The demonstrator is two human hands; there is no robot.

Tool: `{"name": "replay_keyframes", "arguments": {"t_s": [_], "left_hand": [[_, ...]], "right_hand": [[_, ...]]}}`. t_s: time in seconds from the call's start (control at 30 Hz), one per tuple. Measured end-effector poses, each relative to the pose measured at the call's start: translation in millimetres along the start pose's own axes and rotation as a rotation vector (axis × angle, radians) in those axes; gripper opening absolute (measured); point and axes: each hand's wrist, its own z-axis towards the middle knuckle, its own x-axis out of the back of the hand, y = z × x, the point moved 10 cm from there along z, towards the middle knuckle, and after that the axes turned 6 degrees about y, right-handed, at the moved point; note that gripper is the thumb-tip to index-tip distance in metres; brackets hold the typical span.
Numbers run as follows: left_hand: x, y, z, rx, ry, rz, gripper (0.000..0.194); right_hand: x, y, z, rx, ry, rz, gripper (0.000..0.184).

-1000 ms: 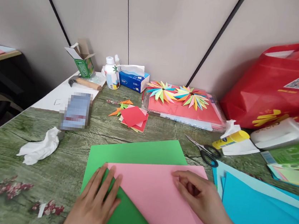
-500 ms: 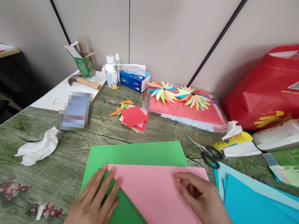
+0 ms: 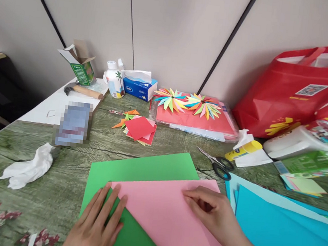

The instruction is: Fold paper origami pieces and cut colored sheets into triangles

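Note:
A pink paper sheet [image 3: 154,205], folded over on a slant, lies on top of green paper [image 3: 141,163]. My left hand [image 3: 96,218] rests flat with its fingers apart, the fingertips on the pink sheet's left corner and the palm over the green. On the pink sheet's upper right part sits my right hand [image 3: 211,211]. Its thumb and forefinger tips are close together against the paper and the other fingers are curled under; I see nothing between them. Blue paper sheets [image 3: 282,231] lie just right of my right forearm.
Black-handled scissors [image 3: 217,164] and a yellow glue stick [image 3: 244,150] lie beyond my right hand. Small coloured papers [image 3: 141,128] sit mid-table. Behind are paper pinwheel shapes [image 3: 203,105], a tissue box [image 3: 140,88] and a red bag [image 3: 277,88]. Crumpled tissue [image 3: 31,165] and a hammer [image 3: 84,91] are left.
The whole view has shifted, so things appear slightly further left. My right hand stays on the pink paper, its thumb and forefinger a little closer together. My left hand keeps its place.

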Motion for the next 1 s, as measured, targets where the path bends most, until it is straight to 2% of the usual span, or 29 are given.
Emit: {"name": "replay_keyframes", "arguments": {"t_s": [0.37,0.7,1.0], "left_hand": [[-3.1,-3.0,-1.7,0.036,-0.024,-0.05,0.045],[-5.1,-6.1,-3.7,0.083,-0.03,-0.111,0.044],[-6.8,-4.1,-5.6,0.046,-0.043,-0.069,0.045]], "right_hand": [[4.1,-4.4,0.4,0.033,0.03,0.028,0.024],[2.3,-2.7,0.7,0.011,-0.003,0.024,0.024],[3.6,-4.6,0.4,0.025,0.016,0.024,0.025]]}}
